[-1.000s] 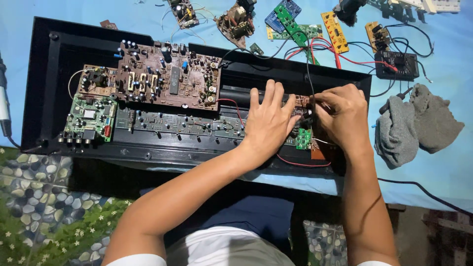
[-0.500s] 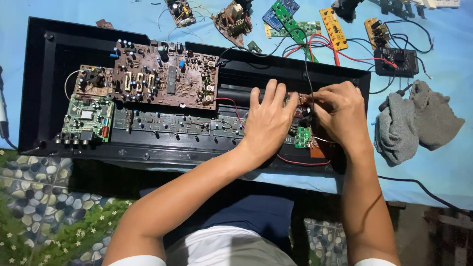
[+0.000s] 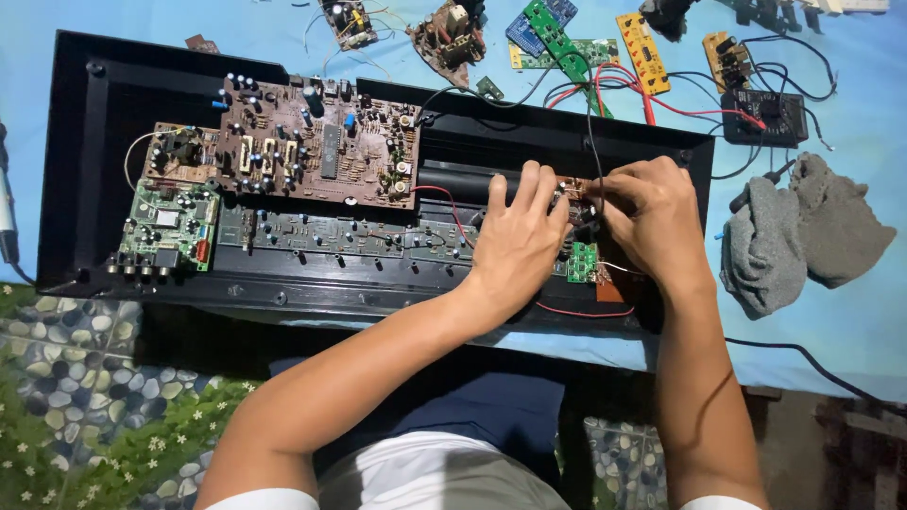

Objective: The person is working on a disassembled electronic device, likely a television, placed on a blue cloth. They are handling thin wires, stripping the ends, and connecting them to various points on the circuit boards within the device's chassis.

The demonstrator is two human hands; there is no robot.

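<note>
While a grey tool (image 3: 6, 222) lies at the far left edge of the blue surface (image 3: 850, 331), a long black case (image 3: 85, 170) stretches across the middle of it. Inside the case on the left sits a green board (image 3: 168, 227) with a row of sockets, and above and to its right a large brown board (image 3: 316, 142) crowded with parts. A narrow strip board (image 3: 331, 236) runs below the brown one. Further right, the left hand (image 3: 515, 246) lies flat, fingers spread, on the case, its fingertips touching a small brown board (image 3: 574, 187); it grips nothing. A small green board (image 3: 582, 263) sits just beside that hand. The right hand (image 3: 652, 222) has its fingers curled shut at the small brown board, pinching something there among the wires; what exactly is pinched cannot be told. A red wire (image 3: 576, 312) loops below both hands. Loose boards (image 3: 557, 38) lie along the top of the surface. At the right rests a grey cloth (image 3: 803, 241).
</note>
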